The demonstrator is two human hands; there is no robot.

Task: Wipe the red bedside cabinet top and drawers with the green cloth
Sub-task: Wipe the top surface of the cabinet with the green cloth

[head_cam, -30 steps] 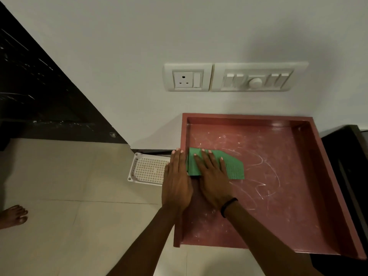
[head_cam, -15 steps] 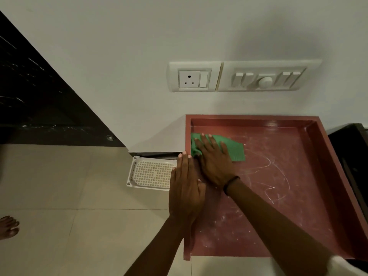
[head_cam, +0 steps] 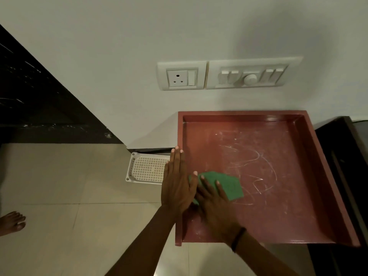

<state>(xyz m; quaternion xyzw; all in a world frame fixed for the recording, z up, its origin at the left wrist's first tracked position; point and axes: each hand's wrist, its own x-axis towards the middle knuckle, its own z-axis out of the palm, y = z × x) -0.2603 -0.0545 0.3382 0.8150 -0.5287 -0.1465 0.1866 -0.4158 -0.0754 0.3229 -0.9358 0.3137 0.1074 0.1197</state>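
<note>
While you leaned over the red bedside cabinet top, one of each task thing was in view: one raised-rim red top and one green cloth, plus your two hands. Around them you had one white perforated tray on the tiled floor at the cabinet's 9 o'clock, two white wall plates at its 12 o'clock, namely one socket plate and one switch plate just beside it, and one bare foot far off toward 8 o'clock. Your right hand lay flat, palm down, fingers spread and pointing toward 11 o'clock, pressing the cloth onto the surface rather than gripping it; one dark band circled that wrist. The cloth sat in the top's left part, near the 9 o'clock rim, its free end sticking out from under your fingers toward 2 o'clock. Your left hand was also open, fingers straight and close together, pointing to 12 o'clock, laid along the left rim with its thumb side touching the cloth's edge; it held nothing. Pale scratch marks crossed the red surface to the cloth's 2 o'clock.
</note>
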